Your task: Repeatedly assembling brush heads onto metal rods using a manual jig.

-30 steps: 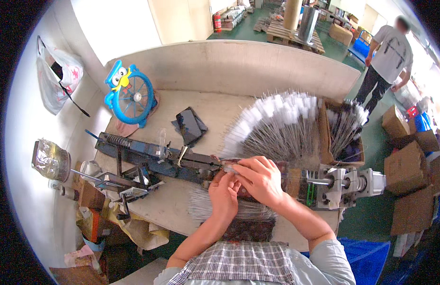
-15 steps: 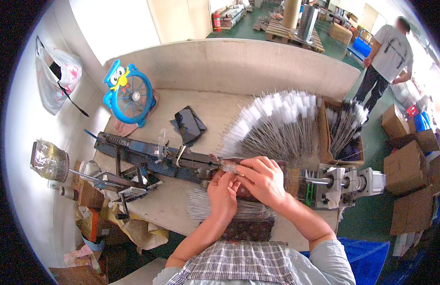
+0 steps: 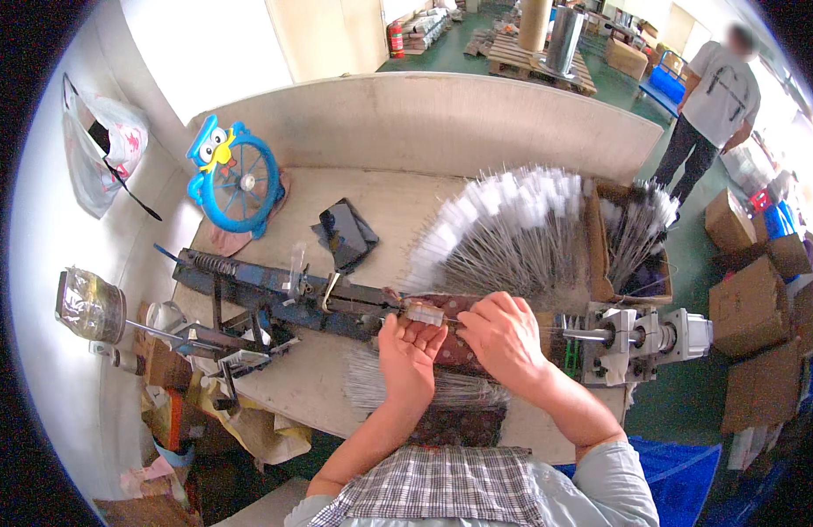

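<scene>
Head view: left hand [image 3: 408,350] pinching a small white tagged piece [image 3: 423,314] at the dark metal jig [image 3: 288,294] on the surface [image 3: 397,198]. Right hand [image 3: 503,338] closed on a thin wire [image 3: 560,331], just beside. Fanned tagged wires [image 3: 512,233] behind.

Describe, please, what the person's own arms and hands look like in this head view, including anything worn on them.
Both hands are bare: the left hand and right hand wear no gloves, and no rings or watch can be made out. The forearms are uncovered up to the elbows. The right arm ends in a short, pale blue-grey sleeve. A grey-and-white checked cloth lies across the chest or lap.
</scene>
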A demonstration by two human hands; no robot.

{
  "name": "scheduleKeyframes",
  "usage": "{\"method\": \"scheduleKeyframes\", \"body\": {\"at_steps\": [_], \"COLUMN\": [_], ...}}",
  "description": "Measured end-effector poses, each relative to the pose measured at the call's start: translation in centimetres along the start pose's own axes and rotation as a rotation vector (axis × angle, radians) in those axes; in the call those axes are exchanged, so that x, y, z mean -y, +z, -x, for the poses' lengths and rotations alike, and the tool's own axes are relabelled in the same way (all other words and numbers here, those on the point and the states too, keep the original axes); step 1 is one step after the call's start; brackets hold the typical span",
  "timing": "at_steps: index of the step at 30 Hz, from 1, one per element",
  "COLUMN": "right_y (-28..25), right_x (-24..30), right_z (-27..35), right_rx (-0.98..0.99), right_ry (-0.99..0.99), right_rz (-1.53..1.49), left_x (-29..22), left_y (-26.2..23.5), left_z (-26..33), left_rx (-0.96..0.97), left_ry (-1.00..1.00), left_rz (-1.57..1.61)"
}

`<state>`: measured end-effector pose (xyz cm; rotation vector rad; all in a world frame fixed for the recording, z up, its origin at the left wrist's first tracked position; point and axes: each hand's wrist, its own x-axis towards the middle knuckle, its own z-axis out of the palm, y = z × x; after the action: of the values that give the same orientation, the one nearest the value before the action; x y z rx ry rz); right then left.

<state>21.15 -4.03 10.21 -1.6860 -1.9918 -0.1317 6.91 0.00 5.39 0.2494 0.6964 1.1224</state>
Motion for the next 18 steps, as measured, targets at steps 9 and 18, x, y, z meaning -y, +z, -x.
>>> {"method": "scheduleKeyframes", "body": {"at_steps": [9,18], "right_y": [-0.2,0.6], "right_x": [-0.5,-1.3], "right_z": [1.1,5.4], "right_rx": [0.066,0.038], "right_ry": [0.008,0.059], "right_rz": [-0.071,-0.371], "left_x": [-0.4,-1.9], "left_y": [0.2,-3.5], "left_z": [0.9,2.8], "left_rx": [-0.018,0.071], "left_ry": [-0.060,-0.103], "left_rz": [-0.202,-0.490]}}
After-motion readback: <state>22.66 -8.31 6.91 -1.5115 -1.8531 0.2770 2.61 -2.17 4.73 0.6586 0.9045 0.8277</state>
